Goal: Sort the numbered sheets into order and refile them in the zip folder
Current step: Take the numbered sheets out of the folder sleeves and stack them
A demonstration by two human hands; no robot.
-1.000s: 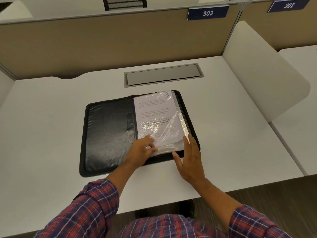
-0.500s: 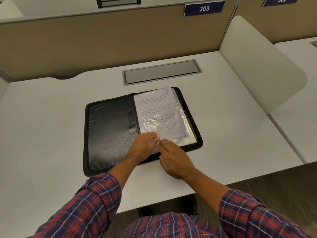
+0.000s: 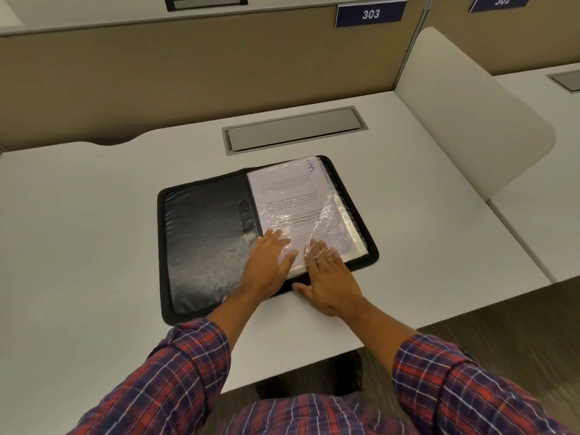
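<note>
On the white bench (image 3: 94, 246) the zip folder (image 3: 204, 240) lies open, with sheet 3 (image 3: 288, 196) in its right half. Both hands were pinching half a second ago and are now flat. The left hand (image 3: 270, 262) lies atop the plastic sleeve (image 3: 346, 227), and the right hand (image 3: 329, 284) has its fingers under it.

Black zip folder (image 3: 204, 240) lies open on the white worktop (image 3: 78, 230), a sheet (image 3: 288, 196) marked 3 on its right half under a clear sleeve (image 3: 326, 221). The left hand (image 3: 270, 265) presses flat on the sleeve's near corner; the right hand (image 3: 329, 284) sits just beside it, fingers (image 3: 317, 252) straight beneath the plastic.
</note>
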